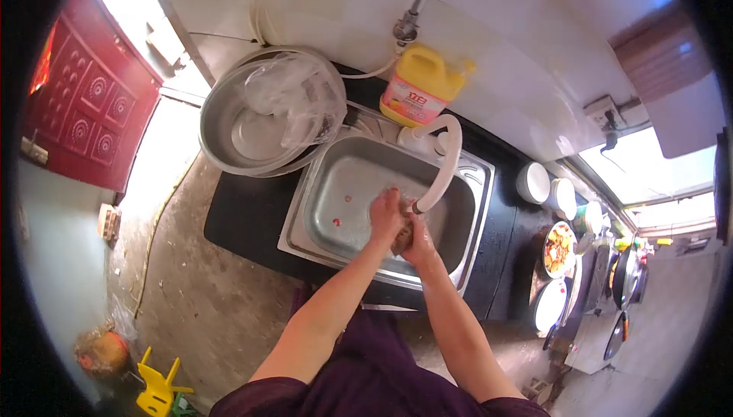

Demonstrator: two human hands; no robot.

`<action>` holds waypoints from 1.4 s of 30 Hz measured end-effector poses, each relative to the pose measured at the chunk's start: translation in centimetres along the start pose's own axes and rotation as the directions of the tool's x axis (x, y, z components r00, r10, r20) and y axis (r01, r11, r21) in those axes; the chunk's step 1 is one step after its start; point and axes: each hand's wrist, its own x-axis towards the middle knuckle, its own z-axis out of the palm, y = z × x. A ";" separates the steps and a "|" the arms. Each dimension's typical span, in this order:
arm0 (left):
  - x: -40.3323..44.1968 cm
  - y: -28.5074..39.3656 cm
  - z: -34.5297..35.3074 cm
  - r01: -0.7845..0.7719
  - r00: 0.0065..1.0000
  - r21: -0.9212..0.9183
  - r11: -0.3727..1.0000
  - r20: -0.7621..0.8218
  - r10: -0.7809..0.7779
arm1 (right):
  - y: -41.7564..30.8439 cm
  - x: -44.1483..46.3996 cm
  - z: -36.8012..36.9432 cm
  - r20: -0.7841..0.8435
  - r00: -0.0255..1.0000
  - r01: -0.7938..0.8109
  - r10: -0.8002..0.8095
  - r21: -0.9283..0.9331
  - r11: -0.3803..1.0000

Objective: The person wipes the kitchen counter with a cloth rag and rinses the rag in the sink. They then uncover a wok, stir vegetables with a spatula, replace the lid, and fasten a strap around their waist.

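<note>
Both my hands are together over the steel sink [351, 165], under the mouth of the curved white faucet [452, 154]. My left hand [387, 215] is closed, its fingers curled by the faucet's end. Just to its right, my right hand [418, 240] is wrapped round a small brownish thing [401, 241]. The palms hide most of it, and its kind cannot be made out. Water seems to run over the fingers. Small red scraps [337, 222] lie on the sink floor left of my hands.
Large metal basins [221, 131] with a clear plastic bag [286, 96] stand at the sink's left. Behind it is a yellow detergent jug [420, 85]. White bowls [533, 183], a plate of chopped food [560, 249] and a white plate [550, 305] line the right counter. A yellow stool [156, 390] is on the floor.
</note>
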 end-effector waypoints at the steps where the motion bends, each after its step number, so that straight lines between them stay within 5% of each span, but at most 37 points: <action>1: 0.4 0.3 -0.4 -0.072 0.997 0.213 0.974 -0.015 0.077 | -0.2 -0.6 0.9 0.041 0.998 -0.037 0.039 -0.039 0.999; 2: 0.5 0.2 -0.6 -0.180 0.982 0.241 0.954 -0.013 0.189 | -0.3 -1.0 1.5 0.081 0.994 -0.070 0.076 -0.076 0.995; 6: 2.4 0.6 -1.9 -0.354 0.879 0.327 0.876 0.436 0.193 | -0.7 -2.2 1.5 0.074 0.984 -0.152 0.163 -0.134 0.979; 8: 1.2 4.0 -3.3 0.134 0.810 -0.125 0.983 0.585 -0.036 | -1.6 -2.7 2.0 0.018 0.978 -0.204 0.209 -0.138 0.969; 9: 0.7 5.3 -3.5 0.409 0.726 -0.294 0.864 0.679 -0.113 | -1.9 -2.7 2.1 -0.004 0.973 -0.227 0.229 -0.142 0.963; 12: 1.3 4.2 -1.9 0.144 0.725 0.048 0.988 0.674 -0.138 | -2.7 -2.6 1.6 0.009 0.964 -0.261 0.267 -0.182 0.948; 16: 1.2 3.5 0.0 -0.058 0.827 0.108 0.993 0.562 -0.013 | -4.0 -3.5 2.2 -0.058 0.965 -0.259 0.256 -0.361 0.896; 18: 1.5 3.0 0.5 -0.147 0.839 0.190 0.971 0.544 0.021 | -5.1 -3.9 3.2 -0.005 0.988 -0.134 0.155 -0.529 0.838; 20: 2.1 3.4 0.5 -0.222 0.861 0.358 0.907 0.508 0.010 | -5.1 -3.3 3.3 0.058 0.998 0.056 -0.017 -0.782 0.620; 22: 2.7 3.5 0.4 -0.283 0.874 0.482 0.829 0.486 0.015 | -4.0 -1.2 2.0 0.200 0.953 0.232 -0.225 -0.964 0.126; 25: 4.8 2.0 0.1 -0.276 0.895 0.604 0.747 0.446 -0.031 | -2.9 0.9 0.9 0.383 0.850 0.361 -0.362 -0.923 -0.132; 27: 6.3 1.2 -0.4 -0.156 0.915 0.676 0.720 0.373 -0.153 | -3.3 0.0 2.4 0.199 0.886 0.149 -0.419 -0.977 -0.151; 30: 8.9 -2.0 -1.6 -0.004 0.875 0.285 0.958 0.464 -0.135 | -3.9 -0.3 3.4 0.091 0.876 0.002 -0.474 -0.983 -0.184; 31: 7.9 -0.4 -2.2 0.170 0.870 0.086 0.982 0.455 -0.190 | -4.0 -0.3 3.4 0.083 0.870 -0.017 -0.486 -0.980 -0.198; 33: 3.8 4.3 -3.7 0.470 0.831 -0.320 0.823 0.473 -0.291 | -3.7 1.0 2.0 -0.164 0.954 -0.025 -0.250 -0.877 0.479; 35: 3.8 0.9 -6.0 0.628 0.641 -0.298 0.719 0.722 -0.261 | -3.3 0.3 2.6 -0.205 0.978 -0.114 0.037 -0.379 0.918; 37: 2.9 0.6 -5.8 0.694 0.571 -0.350 0.629 0.800 -0.184 | -2.6 -2.8 6.0 -0.082 0.973 -0.187 0.215 0.266 0.946; 40: -0.9 6.1 -3.5 0.675 0.690 -0.537 0.506 0.702 -0.175 | -0.2 -2.3 3.8 0.182 0.932 -0.362 0.314 0.390 0.847; 42: 1.7 3.8 -3.8 0.568 0.639 -0.323 0.757 0.752 -0.159 | -0.5 -2.2 2.6 0.131 0.936 -0.352 0.327 0.305 0.885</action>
